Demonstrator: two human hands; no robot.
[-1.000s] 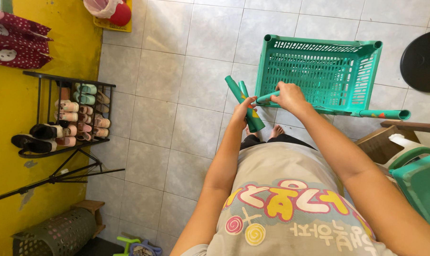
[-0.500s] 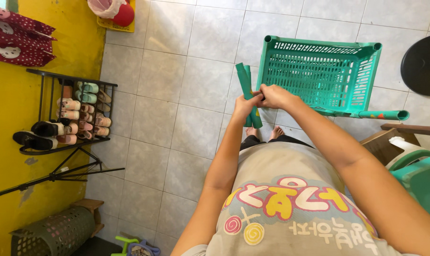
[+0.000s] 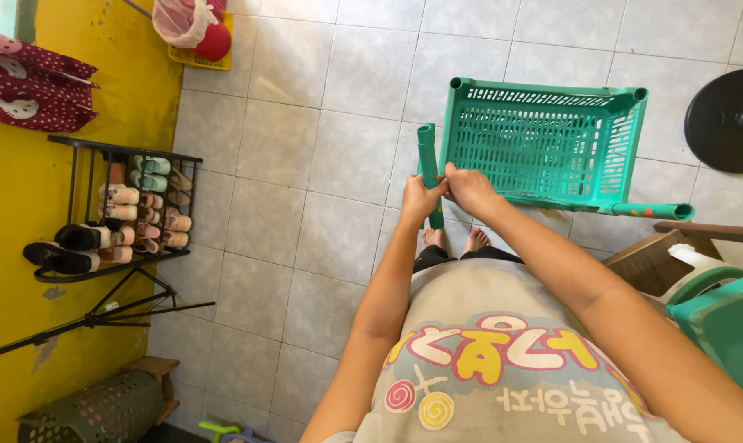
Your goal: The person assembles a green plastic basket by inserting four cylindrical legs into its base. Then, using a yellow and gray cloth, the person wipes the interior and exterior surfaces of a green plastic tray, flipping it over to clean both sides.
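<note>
Teal-green plastic tubes [image 3: 428, 168], at least two bundled side by side, stand nearly upright in the view, their long axis running from the person's fists away toward the far tiles, with the open ends at the top and a short stub showing below the grip. The left hand [image 3: 421, 199] is wrapped around the bundle low on its length, fingers closed over it; the right hand [image 3: 468, 187] presses in from the right, touching the left hand and closed on the same tubes at about the same height, though how many tubes each hand has cannot be told. Both hands meet in front of the body, forearms converging from the lower corners, elbows bent and the wrists roughly level. Just to the right of the tubes, nearly touching them, lies a teal slotted plastic basket [image 3: 544, 143] on the tiled floor [image 3: 306, 164], tipped so that its open mouth faces up at the camera; the right hand is the nearer one to its near-left corner. Another teal tube [image 3: 650, 211] sticks out sideways from the basket's near-right corner, lying crosswise to the held bundle. Bare feet [image 3: 453, 240] show directly below the hands. Well apart to the left stand a black shoe rack [image 3: 121, 209] against a yellow wall [image 3: 11, 320].
</note>
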